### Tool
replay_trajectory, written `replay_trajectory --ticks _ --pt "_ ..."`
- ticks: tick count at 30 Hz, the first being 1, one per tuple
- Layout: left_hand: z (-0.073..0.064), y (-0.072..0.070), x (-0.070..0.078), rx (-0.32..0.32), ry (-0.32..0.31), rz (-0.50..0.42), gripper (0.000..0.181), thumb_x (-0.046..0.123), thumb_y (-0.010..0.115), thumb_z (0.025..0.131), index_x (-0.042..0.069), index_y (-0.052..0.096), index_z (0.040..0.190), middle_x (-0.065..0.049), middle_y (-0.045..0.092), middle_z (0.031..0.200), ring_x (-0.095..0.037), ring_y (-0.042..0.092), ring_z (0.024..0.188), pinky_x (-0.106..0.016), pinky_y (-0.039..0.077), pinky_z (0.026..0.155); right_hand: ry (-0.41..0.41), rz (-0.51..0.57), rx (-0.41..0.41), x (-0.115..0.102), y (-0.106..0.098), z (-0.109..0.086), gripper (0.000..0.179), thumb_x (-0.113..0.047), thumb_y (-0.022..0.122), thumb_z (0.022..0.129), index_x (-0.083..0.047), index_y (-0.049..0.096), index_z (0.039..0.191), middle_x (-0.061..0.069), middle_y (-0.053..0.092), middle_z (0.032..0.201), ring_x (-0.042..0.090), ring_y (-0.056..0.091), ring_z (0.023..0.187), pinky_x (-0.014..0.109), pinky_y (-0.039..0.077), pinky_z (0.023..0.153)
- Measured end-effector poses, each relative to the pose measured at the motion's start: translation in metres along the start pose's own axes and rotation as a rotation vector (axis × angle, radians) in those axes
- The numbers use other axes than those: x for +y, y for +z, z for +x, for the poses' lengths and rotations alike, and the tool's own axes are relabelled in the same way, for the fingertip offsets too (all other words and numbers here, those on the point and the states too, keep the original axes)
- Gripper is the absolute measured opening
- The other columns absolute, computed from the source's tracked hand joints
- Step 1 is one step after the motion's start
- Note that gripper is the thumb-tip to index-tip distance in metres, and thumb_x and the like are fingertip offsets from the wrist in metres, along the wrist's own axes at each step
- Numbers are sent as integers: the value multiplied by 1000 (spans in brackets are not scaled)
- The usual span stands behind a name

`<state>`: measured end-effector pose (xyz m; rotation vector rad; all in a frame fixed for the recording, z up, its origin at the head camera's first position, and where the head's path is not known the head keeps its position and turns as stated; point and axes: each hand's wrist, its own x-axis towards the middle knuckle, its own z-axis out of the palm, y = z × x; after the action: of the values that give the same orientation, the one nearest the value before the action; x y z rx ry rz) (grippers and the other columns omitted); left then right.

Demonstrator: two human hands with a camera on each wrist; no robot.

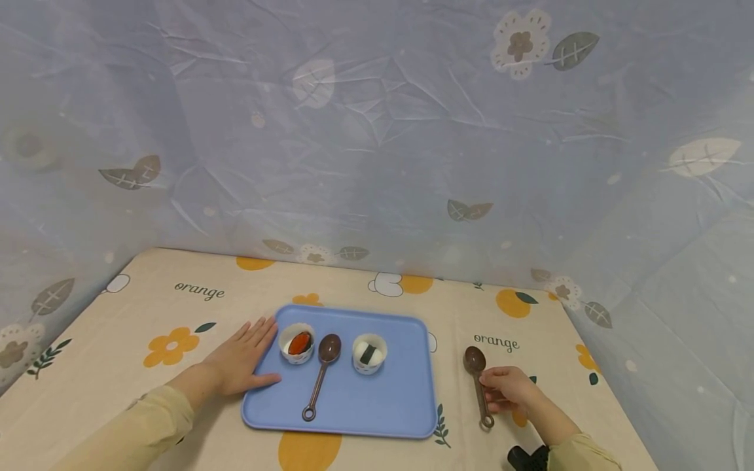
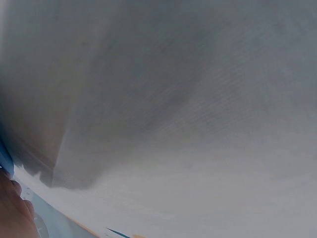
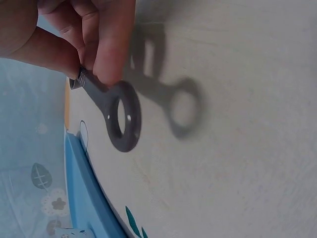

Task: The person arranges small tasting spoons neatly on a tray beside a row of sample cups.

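My left hand (image 1: 243,358) lies at the left edge of the blue tray (image 1: 391,402), fingers extended along the rim and thumb over its lower left part. In the left wrist view only a bit of that hand (image 2: 16,210) shows. To the right of the tray, my right hand (image 1: 511,390) pinches a brown spoon (image 1: 474,360) by its handle, bowl pointing away from me. The right wrist view shows the handle's ring end (image 3: 130,116) raised above the cloth, its shadow beside it. A second brown spoon (image 1: 330,349) lies on the tray.
On the tray, a small white cup (image 1: 287,335) with an orange-topped sushi piece stands left of the spoon. Another white cup (image 1: 377,342) with a white rice ball and dark strip stands right of it. A patterned curtain (image 1: 377,131) hangs behind the cloth-covered table (image 1: 194,314).
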<state>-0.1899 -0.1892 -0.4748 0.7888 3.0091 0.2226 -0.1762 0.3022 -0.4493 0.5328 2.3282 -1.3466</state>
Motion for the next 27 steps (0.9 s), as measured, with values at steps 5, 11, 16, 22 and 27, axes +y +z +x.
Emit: replay_trajectory --ticks 5,11,16,22,27 --pt "-1 -4 2 -10 2 -15 94 61 53 82 -9 30 140 -26 26 150 -42 25 139 -55 20 113 -13 -5 -3 -1 -1 -2 23 -10 54 91 6 61 106 2 58 71 11 55 63 23 54 57" --pt "0 -3 2 -8 6 -12 94 61 53 82 -10 30 140 -27 26 149 -43 25 138 -56 21 112 -18 -6 7 -4 0 -4 22 -9 54 91 6 62 105 2 59 71 12 55 63 24 53 57" --pt "-1 0 0 5 4 1 93 61 53 82 -9 31 140 -26 27 149 -42 26 138 -55 21 113 0 -4 2 -7 0 -4 24 -11 54 92 6 61 107 4 60 75 13 56 65 25 54 58" --pt "0 3 -1 10 -1 -1 94 62 52 81 -8 31 140 -25 27 150 -41 26 139 -52 14 117 4 16 -11 -11 2 -4 25 -10 53 92 7 61 109 4 59 73 13 55 63 24 53 57" --pt "1 0 0 -7 -4 -13 95 62 52 81 -9 30 140 -26 27 150 -42 25 139 -56 21 112 -21 17 -11 -13 4 -6 24 -10 55 91 6 62 106 3 60 75 13 56 66 25 54 58"
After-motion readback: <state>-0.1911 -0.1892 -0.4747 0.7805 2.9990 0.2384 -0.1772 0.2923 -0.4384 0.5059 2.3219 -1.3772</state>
